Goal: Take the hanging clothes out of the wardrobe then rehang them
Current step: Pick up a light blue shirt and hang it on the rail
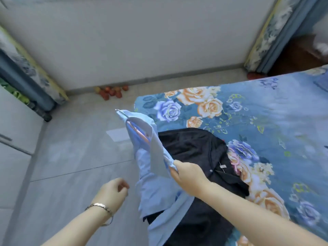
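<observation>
A light blue shirt (149, 174) hangs in the air over the bed's near corner, with a pink hanger (140, 133) showing inside its collar. My right hand (189, 176) grips the shirt's edge at its middle. My left hand (113, 192) hovers to the left of the shirt with its fingers loosely curled, holding nothing. A black garment (195, 148) lies flat on the bed under the blue shirt.
The bed (266, 112) with a blue floral sheet fills the right side. A white cabinet (16, 125) stands at the left. Red and orange fruit (111, 92) lies on the grey tiled floor by the far wall. Floral curtains (269, 32) hang at both sides.
</observation>
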The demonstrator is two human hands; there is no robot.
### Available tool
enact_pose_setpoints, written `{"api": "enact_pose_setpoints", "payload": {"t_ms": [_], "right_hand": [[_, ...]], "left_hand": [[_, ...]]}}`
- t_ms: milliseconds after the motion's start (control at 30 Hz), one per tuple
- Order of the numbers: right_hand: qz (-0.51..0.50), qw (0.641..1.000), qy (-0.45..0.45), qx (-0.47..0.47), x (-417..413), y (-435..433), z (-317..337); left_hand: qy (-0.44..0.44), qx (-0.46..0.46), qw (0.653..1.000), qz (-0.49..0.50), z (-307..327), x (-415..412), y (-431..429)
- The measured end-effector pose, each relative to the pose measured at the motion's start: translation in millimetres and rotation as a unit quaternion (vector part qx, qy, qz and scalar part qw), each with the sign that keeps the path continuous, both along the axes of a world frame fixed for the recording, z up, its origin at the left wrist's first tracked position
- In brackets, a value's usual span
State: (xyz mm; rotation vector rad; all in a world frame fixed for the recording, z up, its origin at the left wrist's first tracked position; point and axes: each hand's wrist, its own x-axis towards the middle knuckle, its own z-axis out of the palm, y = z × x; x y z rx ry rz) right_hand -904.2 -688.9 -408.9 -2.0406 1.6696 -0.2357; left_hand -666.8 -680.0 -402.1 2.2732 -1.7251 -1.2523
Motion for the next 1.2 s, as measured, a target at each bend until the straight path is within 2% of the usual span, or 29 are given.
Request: {"api": "enact_pose_setpoints", "payload": {"t_ms": [167,300,433,600,700,867,933,1200], "right_hand": [[0.113,0.993,0.029,-0.023,120,16,72],[0.195,0.977,0.072,-0.047,215,58,131],[0.290,0.951,0.093,-0.050,310,125,189],[0.392,0.909,0.105,-0.098,416,233,254],[0.441,0.889,0.071,-0.104,465,300,296],[0.512,0.854,-0.035,-0.080,543,392,350],[0.532,0.841,-0.069,-0.067,576,422,364],[0.619,0.772,-0.102,-0.102,692,528,409]], "left_hand": [[-0.029,-0.047,0.994,0.090,67,104,60],[-0.036,-0.098,0.974,0.203,119,199,138],[-0.069,-0.139,0.948,0.280,166,288,250],[-0.086,-0.136,0.911,0.380,210,373,420],[-0.106,-0.143,0.881,0.438,230,409,521],[-0.146,-0.174,0.814,0.534,263,445,656],[-0.156,-0.177,0.789,0.568,275,455,696],[-0.234,-0.181,0.691,0.659,326,492,801]]}}
